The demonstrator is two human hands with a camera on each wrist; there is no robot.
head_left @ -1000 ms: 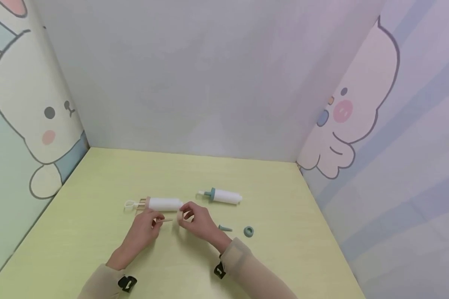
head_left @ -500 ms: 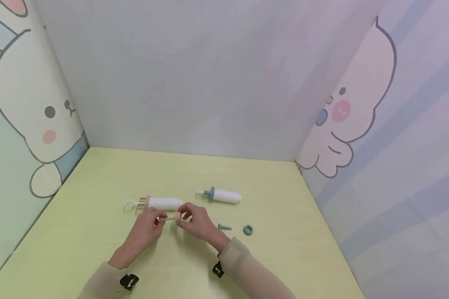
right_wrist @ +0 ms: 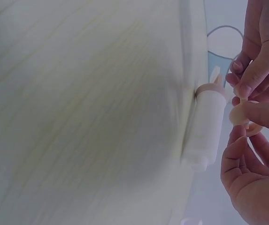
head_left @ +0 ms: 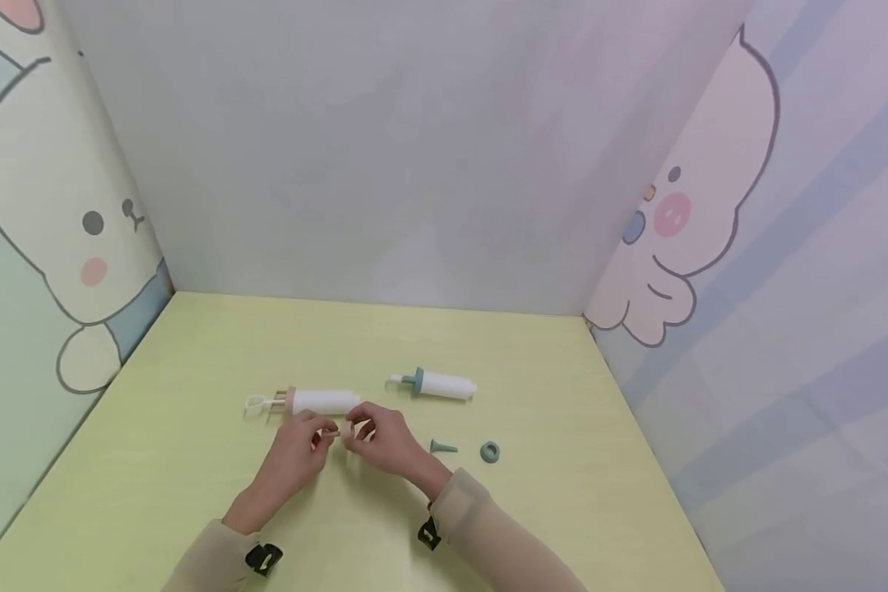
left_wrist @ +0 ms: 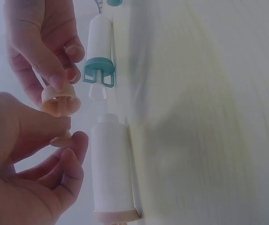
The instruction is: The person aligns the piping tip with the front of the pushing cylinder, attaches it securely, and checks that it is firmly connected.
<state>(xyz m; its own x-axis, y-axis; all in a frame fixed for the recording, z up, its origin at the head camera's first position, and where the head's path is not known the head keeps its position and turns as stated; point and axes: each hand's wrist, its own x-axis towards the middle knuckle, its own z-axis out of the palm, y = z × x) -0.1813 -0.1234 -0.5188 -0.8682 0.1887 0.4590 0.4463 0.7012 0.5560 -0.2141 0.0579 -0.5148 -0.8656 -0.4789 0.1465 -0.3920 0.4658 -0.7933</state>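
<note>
My left hand (head_left: 293, 452) pinches a small tan tapered nozzle (left_wrist: 62, 140) by its flared end. My right hand (head_left: 388, 440) grips a tan ring cap (left_wrist: 52, 104) at its rim, its open side facing the nozzle. In the left wrist view the nozzle's thin stem reaches into the cap's opening. Fingers hide part of both pieces. Just beyond the hands lies a white syringe-like tube (head_left: 324, 402) with a pinkish-tan collar and a white looped plunger handle.
A second white tube (head_left: 447, 386) with a teal collar lies farther back to the right. Right of the right hand are a teal nozzle (head_left: 444, 447) and a teal ring cap (head_left: 491, 451) on the yellow table (head_left: 562, 510). Printed walls enclose the table.
My left hand has moved right and slightly up, bringing the nozzle's narrow end to the ring cap. My right hand has shifted slightly left, still holding the cap.
</note>
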